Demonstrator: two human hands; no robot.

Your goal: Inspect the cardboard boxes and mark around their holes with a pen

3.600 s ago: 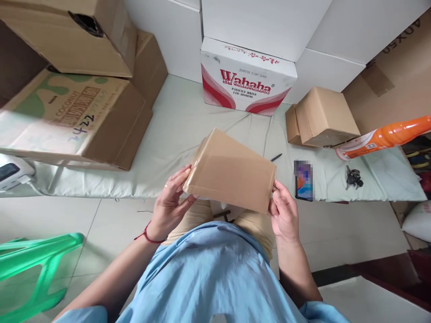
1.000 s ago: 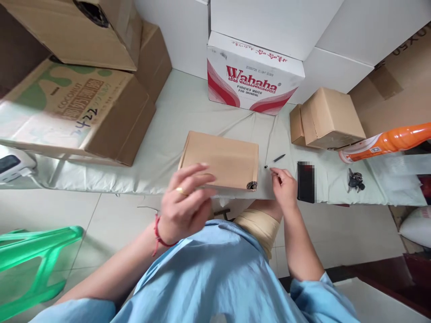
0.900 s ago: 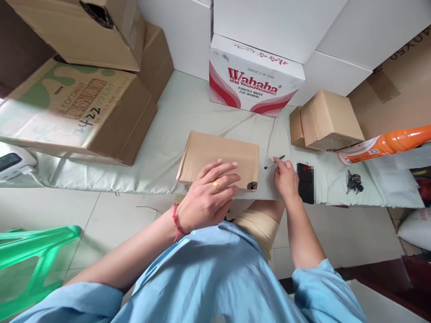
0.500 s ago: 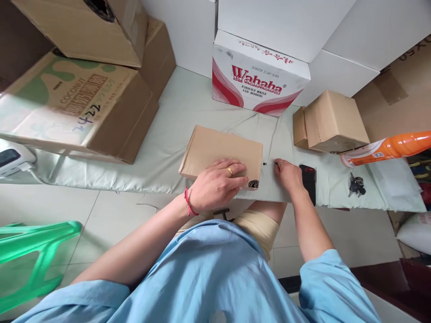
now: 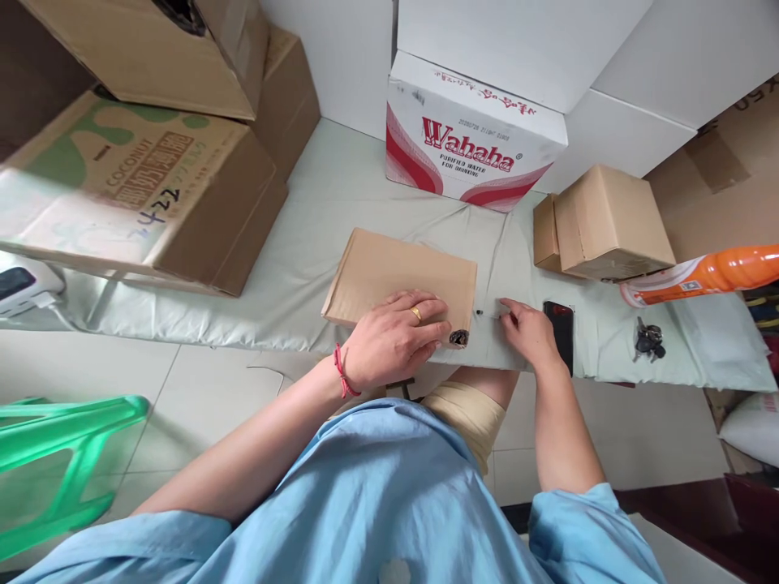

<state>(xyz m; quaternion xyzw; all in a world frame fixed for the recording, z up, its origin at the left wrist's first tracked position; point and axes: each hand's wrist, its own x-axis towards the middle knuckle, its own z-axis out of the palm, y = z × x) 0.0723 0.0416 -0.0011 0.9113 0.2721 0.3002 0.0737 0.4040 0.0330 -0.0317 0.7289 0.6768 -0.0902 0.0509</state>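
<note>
My left hand (image 5: 402, 332) lies spread over the near right part of a flat brown cardboard box (image 5: 395, 264), palm down, with a ring on one finger. The box has a dark hole at its near right corner. To the right, my right hand (image 5: 528, 331) is low over the cloth-covered table, index finger stretched out and thumb apart from it, the other fingers partly curled. Nothing shows clearly in its grasp. Between the box and that hand sits a tiny black piece (image 5: 479, 311), too small to name. A black phone (image 5: 559, 332) lies just right of my right hand.
A Wahaha water carton (image 5: 475, 138) stands behind the box. Small cartons (image 5: 614, 219), an orange-capped bottle (image 5: 699, 274) and keys (image 5: 649, 341) are on the right. Large cartons (image 5: 134, 186) are stacked at left. A green plastic stool (image 5: 73, 454) stands on the floor.
My right hand has gone from closed fingertips to a stretched index finger and moved slightly nearer me. The tiny black piece lies a little nearer me. My left hand stays on the box.
</note>
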